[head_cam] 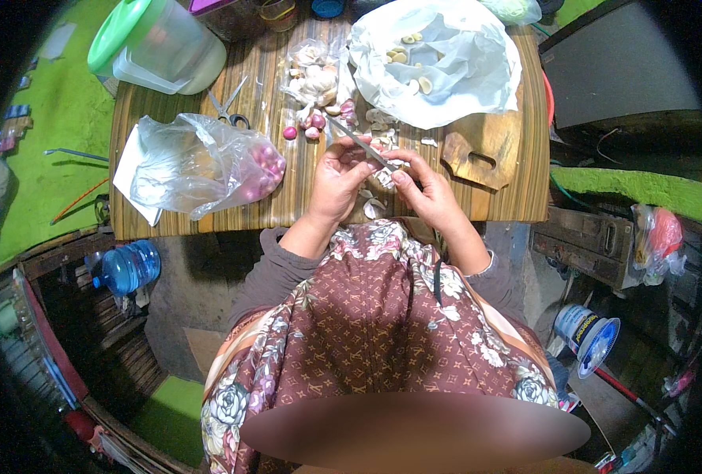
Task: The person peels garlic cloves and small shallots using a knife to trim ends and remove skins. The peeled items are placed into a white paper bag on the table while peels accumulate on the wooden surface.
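My right hand (425, 183) grips a knife (357, 141), its narrow blade slanting up and left over my other hand. My left hand (340, 176) is curled beneath the blade; whatever sits between its fingers is too hidden to make out. Under and around both hands lie scattered garlic skins (384, 178), with a larger piece of peel (373, 207) near the table's front edge. Just beyond the blade tip are several shallots (314, 120). Behind them rests a clear bag of garlic bulbs (315, 80). Peeled garlic cloves (425, 85) lie in a white plastic bag (475, 98), spread wide.
A wooden cutting board (484, 148) lies at the right of the striped table (256, 207). On the left are a plastic bag of shallots (265, 166), scissors (226, 106) and a clear tub with a green lid (170, 53). A blue water bottle (128, 266) is below, left.
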Demonstrator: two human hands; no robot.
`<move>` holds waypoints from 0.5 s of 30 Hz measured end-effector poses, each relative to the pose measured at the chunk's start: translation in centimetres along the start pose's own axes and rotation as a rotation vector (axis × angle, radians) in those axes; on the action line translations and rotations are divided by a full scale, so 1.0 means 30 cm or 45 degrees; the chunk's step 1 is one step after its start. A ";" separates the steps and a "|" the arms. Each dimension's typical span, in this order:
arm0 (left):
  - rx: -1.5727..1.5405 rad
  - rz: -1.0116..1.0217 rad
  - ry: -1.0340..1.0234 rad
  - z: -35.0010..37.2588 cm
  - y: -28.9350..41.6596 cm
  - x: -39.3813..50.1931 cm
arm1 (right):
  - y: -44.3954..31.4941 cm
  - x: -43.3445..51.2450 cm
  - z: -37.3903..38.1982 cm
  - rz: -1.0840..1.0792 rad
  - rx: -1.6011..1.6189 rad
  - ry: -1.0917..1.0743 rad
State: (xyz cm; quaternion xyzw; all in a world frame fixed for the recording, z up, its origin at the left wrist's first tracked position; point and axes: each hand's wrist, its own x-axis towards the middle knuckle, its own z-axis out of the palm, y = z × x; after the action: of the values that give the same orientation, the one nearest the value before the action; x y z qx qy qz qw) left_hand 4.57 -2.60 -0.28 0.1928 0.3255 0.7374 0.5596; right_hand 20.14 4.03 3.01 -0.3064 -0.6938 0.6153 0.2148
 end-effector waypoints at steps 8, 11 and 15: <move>0.078 -0.003 -0.023 0.014 0.014 -0.001 | 0.017 0.005 -0.006 0.145 0.129 -0.033; 0.214 0.004 -0.033 0.013 0.020 0.001 | 0.032 0.011 -0.011 0.188 0.312 -0.066; 0.299 -0.030 -0.050 0.007 0.023 -0.001 | 0.042 0.010 -0.024 0.258 0.577 -0.090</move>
State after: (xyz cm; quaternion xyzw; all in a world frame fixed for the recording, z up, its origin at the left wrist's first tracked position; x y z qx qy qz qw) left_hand 4.24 -2.69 0.34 0.2676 0.4009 0.6836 0.5481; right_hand 20.62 4.83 1.84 -0.2966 -0.5109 0.7840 0.1908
